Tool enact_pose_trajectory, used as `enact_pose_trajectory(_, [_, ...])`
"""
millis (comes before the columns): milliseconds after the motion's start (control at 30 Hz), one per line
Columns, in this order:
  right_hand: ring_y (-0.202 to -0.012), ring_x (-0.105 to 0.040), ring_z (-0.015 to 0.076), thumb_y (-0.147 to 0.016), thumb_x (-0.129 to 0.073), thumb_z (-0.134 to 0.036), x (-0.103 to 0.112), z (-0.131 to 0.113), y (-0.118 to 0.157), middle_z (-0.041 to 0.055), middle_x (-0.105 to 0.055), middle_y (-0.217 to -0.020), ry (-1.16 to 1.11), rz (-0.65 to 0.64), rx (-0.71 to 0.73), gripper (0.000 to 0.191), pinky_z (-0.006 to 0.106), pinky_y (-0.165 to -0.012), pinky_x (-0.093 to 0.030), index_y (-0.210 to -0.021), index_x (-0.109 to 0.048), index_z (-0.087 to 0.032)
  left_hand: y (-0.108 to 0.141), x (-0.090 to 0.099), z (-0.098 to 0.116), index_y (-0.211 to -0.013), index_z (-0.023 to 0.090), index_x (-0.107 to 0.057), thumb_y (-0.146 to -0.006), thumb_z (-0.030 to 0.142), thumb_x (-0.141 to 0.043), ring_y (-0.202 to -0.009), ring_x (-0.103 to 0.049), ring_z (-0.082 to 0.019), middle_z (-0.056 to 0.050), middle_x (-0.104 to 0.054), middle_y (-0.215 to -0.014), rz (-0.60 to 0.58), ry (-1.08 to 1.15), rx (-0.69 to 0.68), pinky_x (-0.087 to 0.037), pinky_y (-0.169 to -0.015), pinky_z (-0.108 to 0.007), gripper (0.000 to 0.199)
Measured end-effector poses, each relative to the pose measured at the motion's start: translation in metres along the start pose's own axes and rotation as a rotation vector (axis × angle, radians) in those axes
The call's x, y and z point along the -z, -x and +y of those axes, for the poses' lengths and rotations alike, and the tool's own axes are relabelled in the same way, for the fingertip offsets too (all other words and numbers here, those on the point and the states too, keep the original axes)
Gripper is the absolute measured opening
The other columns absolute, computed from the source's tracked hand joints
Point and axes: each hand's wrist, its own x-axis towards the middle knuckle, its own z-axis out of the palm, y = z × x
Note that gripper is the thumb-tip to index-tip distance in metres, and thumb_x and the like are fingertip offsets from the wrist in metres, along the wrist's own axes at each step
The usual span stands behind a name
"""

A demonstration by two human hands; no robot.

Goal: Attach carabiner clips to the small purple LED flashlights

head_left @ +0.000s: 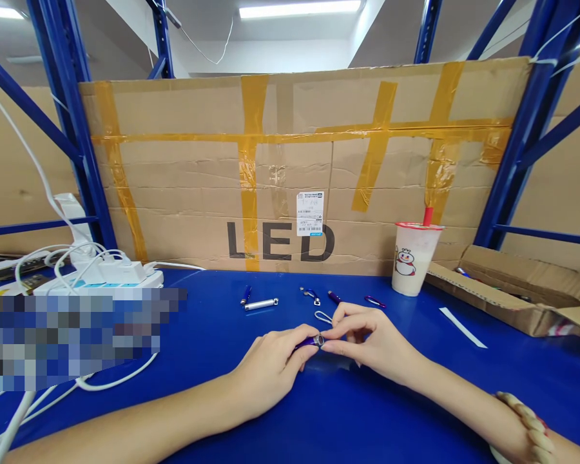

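Between my hands is a small dark blue cylinder [305, 343] with a silvery end. My left hand [273, 364] pinches its blue body between thumb and fingers. At the silvery end, my right hand [367, 335] closes its thumb and index finger on the metal part. A thin light loop [323, 317] shows beside the right fingers. Behind the hands lie a silver tube [261, 305], a short blue piece [245, 295], a small metal clip piece [311, 295], another dark blue piece [334, 297] and a flat purple-blue piece [375, 301].
A lidded cup with a red straw [412, 261] stands at the back right, beside an open cardboard box [502, 303]. A white strip [463, 327] lies before the box. White cables and a power strip [101, 277] occupy the left. A cardboard panel [198, 193] rises behind.
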Motion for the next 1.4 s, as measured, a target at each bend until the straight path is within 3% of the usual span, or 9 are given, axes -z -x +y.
enact_pose_trajectory(167, [-0.04,-0.042,0.0006,-0.066,-0.069,-0.036,0.0,0.004,-0.001,0.0009,-0.049,-0.073,-0.01,0.004,0.015,0.022,0.017,-0.036,-0.038,-0.072,-0.071,-0.014,-0.001,-0.003,-0.002,-0.105,0.025,-0.052,-0.091,0.032,-0.032,-0.092,-0.053,-0.014,0.0,-0.059,-0.102,0.017,-0.015,-0.042,-0.038,-0.08,-0.024,0.026])
enact_pose_trajectory(400, [-0.044,-0.042,0.0028,-0.065,-0.07,-0.039,0.001,0.005,-0.001,0.0012,-0.051,-0.068,0.055,0.027,0.07,0.023,0.018,-0.039,-0.036,-0.068,-0.071,-0.016,0.0,-0.001,-0.002,-0.097,0.02,-0.053,-0.091,0.026,-0.03,-0.069,-0.051,-0.011,0.001,-0.055,-0.074,-0.051,0.007,-0.086,-0.038,-0.067,-0.02,0.025])
enact_pose_trajectory(533, [-0.052,-0.046,0.0068,-0.063,-0.071,-0.041,0.0,0.0,0.001,0.0019,-0.052,-0.063,0.179,0.064,0.152,0.023,0.019,-0.044,-0.036,-0.063,-0.071,-0.018,0.001,-0.001,-0.002,-0.097,0.02,-0.055,-0.09,0.025,-0.032,-0.068,-0.051,-0.01,0.001,-0.056,-0.076,-0.046,0.019,-0.137,-0.038,-0.067,-0.019,0.024])
enact_pose_trajectory(733, [-0.056,-0.049,0.0084,-0.069,-0.067,-0.043,-0.002,-0.002,0.003,0.0021,-0.054,-0.063,0.308,0.111,0.189,0.023,0.021,-0.049,-0.036,-0.065,-0.072,-0.021,0.001,-0.002,-0.004,-0.098,0.021,-0.055,-0.089,0.025,-0.037,-0.072,-0.055,-0.011,0.002,-0.061,-0.079,0.0,0.013,-0.096,-0.039,-0.067,-0.02,0.021])
enact_pose_trajectory(900, [-0.056,-0.048,0.0076,-0.071,-0.066,-0.04,-0.001,0.0,0.004,0.0016,-0.054,-0.065,0.352,0.083,0.223,0.02,0.02,-0.049,-0.035,-0.066,-0.071,-0.021,0.001,-0.003,-0.004,-0.094,0.021,-0.055,-0.087,0.024,-0.039,-0.073,-0.057,-0.01,0.003,-0.063,-0.085,0.009,0.029,-0.111,-0.039,-0.067,-0.019,0.017])
enact_pose_trajectory(1067, [-0.058,-0.047,0.0079,-0.07,-0.066,-0.04,-0.002,0.0,0.005,0.0016,-0.054,-0.066,0.337,0.059,0.123,0.021,0.021,-0.051,-0.035,-0.065,-0.07,-0.02,0.002,-0.003,-0.005,-0.093,0.022,-0.055,-0.086,0.024,-0.042,-0.077,-0.058,-0.01,0.004,-0.063,-0.088,0.03,0.044,-0.127,-0.04,-0.068,-0.018,0.015])
enact_pose_trajectory(1400, [-0.049,-0.039,0.0051,-0.06,-0.072,-0.043,-0.01,-0.006,0.002,-0.0001,-0.048,-0.063,0.038,0.005,-0.138,0.031,0.02,-0.044,-0.032,-0.058,-0.063,-0.013,0.001,-0.004,-0.008,-0.09,0.021,-0.054,-0.085,0.021,-0.045,-0.083,-0.058,-0.011,0.003,-0.063,-0.091,0.076,0.04,-0.152,-0.041,-0.072,-0.019,0.01])
